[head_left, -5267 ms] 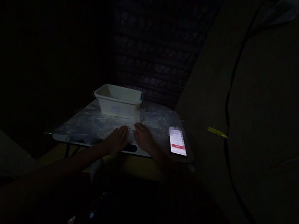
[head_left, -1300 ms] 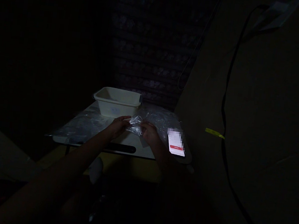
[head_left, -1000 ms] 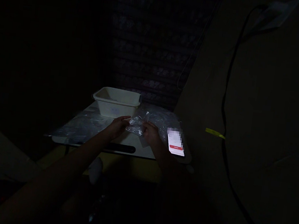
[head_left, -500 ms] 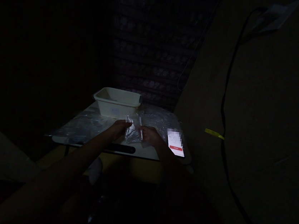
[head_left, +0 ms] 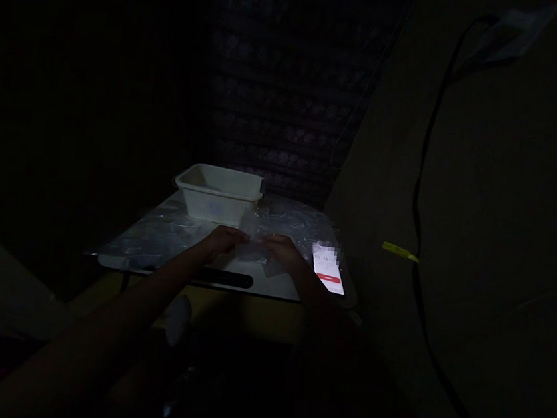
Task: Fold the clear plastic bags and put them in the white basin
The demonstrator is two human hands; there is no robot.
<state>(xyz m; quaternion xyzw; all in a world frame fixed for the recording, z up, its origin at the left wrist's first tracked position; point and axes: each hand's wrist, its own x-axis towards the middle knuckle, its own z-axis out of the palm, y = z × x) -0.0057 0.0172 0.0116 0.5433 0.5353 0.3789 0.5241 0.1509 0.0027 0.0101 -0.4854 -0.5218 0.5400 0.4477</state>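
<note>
Facing each other in the head view, the left hand (head_left: 220,242) and the right hand (head_left: 284,250) hold, with fingers drawn narrow, a clear plastic piece (head_left: 252,251) at its nine and three o'clock over the table (head_left: 272,287), probably so that the thin piece is controlled from both edges. At eleven o'clock from it stands a white tub (head_left: 225,212), its inside too dim to tell any contents; at three o'clock a lit phone (head_left: 329,268) lies, perhaps for seeing its screen easily.

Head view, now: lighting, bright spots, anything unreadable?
Head view: badly underexposed, left side nearly black. Same view: lit smartphone is brightest, its display partly pixelated. Same view: clear plastic between left hand and right hand is faint, edges hard to trace.
</note>
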